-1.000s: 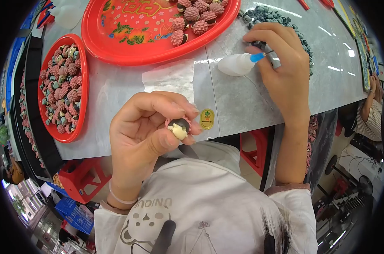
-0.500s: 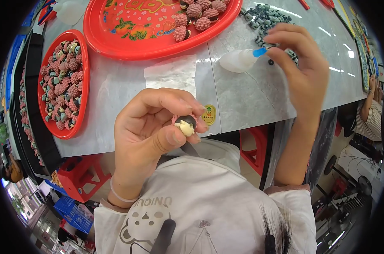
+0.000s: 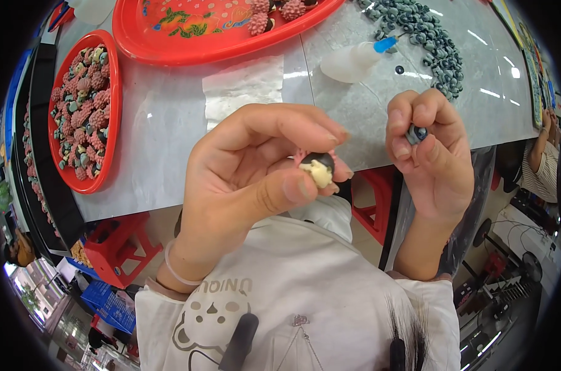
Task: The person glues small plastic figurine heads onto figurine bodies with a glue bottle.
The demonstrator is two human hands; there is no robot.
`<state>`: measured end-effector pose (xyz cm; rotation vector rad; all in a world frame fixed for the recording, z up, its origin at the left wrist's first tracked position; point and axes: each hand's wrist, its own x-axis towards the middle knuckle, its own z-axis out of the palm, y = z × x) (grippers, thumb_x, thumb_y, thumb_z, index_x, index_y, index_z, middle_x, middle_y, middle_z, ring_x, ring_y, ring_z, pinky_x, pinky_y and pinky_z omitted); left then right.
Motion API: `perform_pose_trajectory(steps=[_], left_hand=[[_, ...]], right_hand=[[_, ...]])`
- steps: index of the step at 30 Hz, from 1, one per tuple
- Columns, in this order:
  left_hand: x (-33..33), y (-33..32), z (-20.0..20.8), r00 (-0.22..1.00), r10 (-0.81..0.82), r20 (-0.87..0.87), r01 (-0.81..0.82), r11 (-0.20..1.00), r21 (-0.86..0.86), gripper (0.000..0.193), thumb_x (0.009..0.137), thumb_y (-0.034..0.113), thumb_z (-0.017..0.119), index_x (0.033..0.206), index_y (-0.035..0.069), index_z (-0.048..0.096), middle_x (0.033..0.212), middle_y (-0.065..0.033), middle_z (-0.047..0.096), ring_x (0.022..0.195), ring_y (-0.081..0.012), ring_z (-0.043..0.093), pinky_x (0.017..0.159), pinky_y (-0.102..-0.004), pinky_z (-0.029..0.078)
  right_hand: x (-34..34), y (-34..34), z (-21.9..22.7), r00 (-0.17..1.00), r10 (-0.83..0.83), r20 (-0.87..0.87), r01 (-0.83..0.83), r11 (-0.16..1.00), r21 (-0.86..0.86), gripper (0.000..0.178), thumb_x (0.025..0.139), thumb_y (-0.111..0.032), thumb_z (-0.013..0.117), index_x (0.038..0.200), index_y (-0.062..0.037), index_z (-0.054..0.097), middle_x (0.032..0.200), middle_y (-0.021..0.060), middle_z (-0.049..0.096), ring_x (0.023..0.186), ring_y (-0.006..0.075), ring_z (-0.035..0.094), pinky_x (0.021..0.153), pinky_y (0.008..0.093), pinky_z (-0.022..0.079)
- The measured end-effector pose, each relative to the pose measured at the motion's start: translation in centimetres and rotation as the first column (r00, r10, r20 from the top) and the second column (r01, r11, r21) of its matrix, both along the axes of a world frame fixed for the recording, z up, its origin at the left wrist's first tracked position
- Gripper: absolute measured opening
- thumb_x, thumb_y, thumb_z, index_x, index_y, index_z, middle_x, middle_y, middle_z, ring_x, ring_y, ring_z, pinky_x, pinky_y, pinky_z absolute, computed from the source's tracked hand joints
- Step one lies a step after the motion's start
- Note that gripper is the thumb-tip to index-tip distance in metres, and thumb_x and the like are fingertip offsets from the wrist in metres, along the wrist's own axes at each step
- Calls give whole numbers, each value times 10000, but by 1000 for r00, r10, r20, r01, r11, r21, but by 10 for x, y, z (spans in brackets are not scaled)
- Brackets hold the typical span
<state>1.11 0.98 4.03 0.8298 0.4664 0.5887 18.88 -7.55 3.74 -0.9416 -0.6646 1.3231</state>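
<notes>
Left hand [image 3: 243, 164] pinches a pink knobbly piece [image 3: 317, 169] with black and cream parts just off centre toward 2 o'clock, and right hand [image 3: 438, 157] closes fingertips on a small grey-blue bead [image 3: 417, 133] farther out between 2 and 3; both look light and stiff, the bead probably slippery, the piece's bumps maybe fragile, so best gripped by the sides. Grey glossy table [image 3: 160, 136] carries a red tray [image 3: 169, 58] at 11, red dish [image 3: 115, 105] at 10, white bottle [image 3: 348, 63] at 1; red stool [image 3: 116, 253] stands at 8, fan [image 3: 532, 269] at 4.
</notes>
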Motion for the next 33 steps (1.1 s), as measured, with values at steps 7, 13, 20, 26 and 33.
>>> perform_pose_trajectory(steps=[7, 13, 20, 26, 33], left_hand=[[3, -4, -1, 1000, 16, -11, -16, 1000, 19, 391, 708, 284, 664, 922, 32, 455, 916, -123, 501, 725, -170, 560, 577, -195, 467], [3, -6, -4, 999, 41, -21, -41, 998, 37, 423, 677, 310, 685, 893, 18, 470, 862, -102, 521, 720, -136, 553, 601, -203, 468], [-1, -7, -8, 998, 60, -34, -57, 996, 66, 416, 661, 299, 703, 870, 11, 488, 822, -68, 506, 725, -105, 538, 669, -214, 447], [-4, -3, -8, 996, 81, -39, -70, 968, 242, 356, 670, 247, 700, 847, -10, 528, 772, -58, 506, 708, -94, 528, 655, -197, 439], [-1, 2, 7, 990, 94, -109, -77, 986, 150, 301, 719, 200, 658, 875, -22, 527, 805, -85, 528, 703, -109, 507, 670, -239, 428]], right_hand=[[-15, -1, 15, 959, -88, 268, 83, 996, 30, 306, 732, -201, 647, 894, -28, 453, 922, 122, 461, 632, 94, 458, 500, 155, 371], [-22, 3, 18, 736, -237, 634, -11, 932, 362, 431, 580, -69, 745, 896, -2, 460, 800, 158, 526, 645, 152, 536, 534, 185, 432], [-25, 11, 18, 578, -273, 769, -186, 874, 450, 280, 597, -35, 706, 796, 18, 516, 796, 209, 564, 629, 195, 586, 491, 219, 470], [-42, 8, 23, 324, -449, 832, -54, 870, 490, 272, 578, -18, 710, 778, 18, 530, 771, 213, 571, 607, 193, 580, 464, 222, 468], [-38, 19, 16, 389, -402, 829, -168, 854, 493, 253, 624, -99, 696, 802, 16, 559, 833, 191, 554, 628, 177, 556, 472, 222, 446]])
